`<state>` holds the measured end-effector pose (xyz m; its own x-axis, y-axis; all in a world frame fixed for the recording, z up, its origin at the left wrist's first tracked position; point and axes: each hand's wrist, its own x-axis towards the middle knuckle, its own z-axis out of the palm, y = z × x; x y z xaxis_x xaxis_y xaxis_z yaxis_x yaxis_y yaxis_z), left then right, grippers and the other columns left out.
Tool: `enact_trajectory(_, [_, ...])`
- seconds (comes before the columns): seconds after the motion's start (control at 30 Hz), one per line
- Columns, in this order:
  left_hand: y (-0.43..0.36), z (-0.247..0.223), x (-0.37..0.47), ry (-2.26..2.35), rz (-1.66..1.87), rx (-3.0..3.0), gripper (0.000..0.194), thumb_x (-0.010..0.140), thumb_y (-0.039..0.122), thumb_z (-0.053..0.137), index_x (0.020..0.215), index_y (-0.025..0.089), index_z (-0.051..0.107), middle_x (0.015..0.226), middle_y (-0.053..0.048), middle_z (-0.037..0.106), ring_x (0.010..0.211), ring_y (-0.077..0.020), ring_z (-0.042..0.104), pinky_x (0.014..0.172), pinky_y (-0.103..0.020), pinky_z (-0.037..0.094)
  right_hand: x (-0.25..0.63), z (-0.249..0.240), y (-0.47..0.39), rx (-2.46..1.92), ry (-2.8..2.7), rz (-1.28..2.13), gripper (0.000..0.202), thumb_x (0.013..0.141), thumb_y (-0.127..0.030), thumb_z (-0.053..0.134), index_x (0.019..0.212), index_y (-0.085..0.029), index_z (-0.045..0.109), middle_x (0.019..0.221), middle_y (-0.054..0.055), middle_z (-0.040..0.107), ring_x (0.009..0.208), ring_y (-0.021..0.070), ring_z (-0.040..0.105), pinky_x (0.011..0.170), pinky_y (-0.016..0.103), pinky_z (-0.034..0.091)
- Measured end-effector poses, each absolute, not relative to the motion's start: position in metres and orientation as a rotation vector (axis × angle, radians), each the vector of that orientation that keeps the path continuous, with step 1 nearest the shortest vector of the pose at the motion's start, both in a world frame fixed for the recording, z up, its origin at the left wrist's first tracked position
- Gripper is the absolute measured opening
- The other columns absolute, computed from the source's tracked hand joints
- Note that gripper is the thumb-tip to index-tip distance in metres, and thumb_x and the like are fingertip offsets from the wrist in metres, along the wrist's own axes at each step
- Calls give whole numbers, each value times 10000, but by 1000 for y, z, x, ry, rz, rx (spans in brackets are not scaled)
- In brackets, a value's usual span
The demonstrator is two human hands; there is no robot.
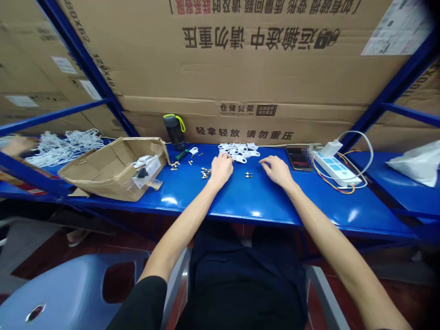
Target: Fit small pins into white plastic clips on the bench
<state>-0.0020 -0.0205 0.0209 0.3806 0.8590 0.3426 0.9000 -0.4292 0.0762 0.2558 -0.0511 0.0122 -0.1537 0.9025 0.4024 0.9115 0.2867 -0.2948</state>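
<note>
By white pieces (241, 148), left hand (222, 168) is hiding its grip. Right hand (277, 171) is lying unclenched, bare tabletop (253, 197) stretching nearer.

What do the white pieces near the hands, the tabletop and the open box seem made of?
White pieces: probably moulded plastic, smooth and evenly white. Tabletop: likely painted metal, glossy blue with bright reflections. Open box: apparently cardboard, matte brown with creased walls.

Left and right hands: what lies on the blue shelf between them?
In the head view, small pin-like pieces, with a cluster of white plastic parts just beyond.
</note>
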Motion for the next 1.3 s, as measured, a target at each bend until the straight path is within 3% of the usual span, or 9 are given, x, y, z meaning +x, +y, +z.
enact_trajectory(0.17, [-19,17,-3,-1639,-582,-2501,252,1007,268,592,1150,153,764,1283,-205,683,1277,-405,532,1033,-511,447,267,17,-55,-1850,-2037,-75,290,1021,-311,557,1133,-233,813,1213,118,753,1142,300,650,923,388,524])
enact_trajectory(0.33, [-19,19,-5,-1686,-571,-2461,228,1002,319,646,1098,166,784,1241,-191,707,1230,-391,556,1011,-491,450,267,22,-59,-1956,-2027,10,266,975,-386,644,1150,-261,801,1135,87,769,1051,272,685,812,331,522])
enact_trajectory(0.53, [-17,23,-7,-1710,-499,-2486,204,1004,244,632,944,181,817,1084,-156,766,1116,-350,629,966,-464,467,267,26,-63,-2025,-1953,66,246,960,-384,663,1139,-272,790,1093,61,783,1020,274,699,765,329,509])
enact_trajectory(1.0, [-14,9,9,-1346,-570,-2821,210,1052,274,573,1053,182,761,1179,-113,723,1131,-271,646,968,-356,503,269,20,-60,-2005,-1976,28,225,980,-371,633,1053,-262,817,1143,96,761,1000,279,701,768,337,516])
enact_trajectory(1.2, [-14,16,4,-1325,-570,-2804,320,1091,288,477,1054,178,776,1193,-113,721,1156,-260,638,1008,-350,499,268,19,-58,-2002,-1992,26,222,986,-362,627,1074,-270,808,1122,93,751,989,274,696,759,330,509])
enact_trajectory(1.3, [-11,20,-6,-1319,-561,-2876,244,1054,304,575,1061,196,794,1179,-97,739,1170,-262,646,1027,-354,499,268,18,-58,-1998,-1983,39,226,990,-362,621,1088,-269,802,1135,91,748,985,274,695,752,332,505])
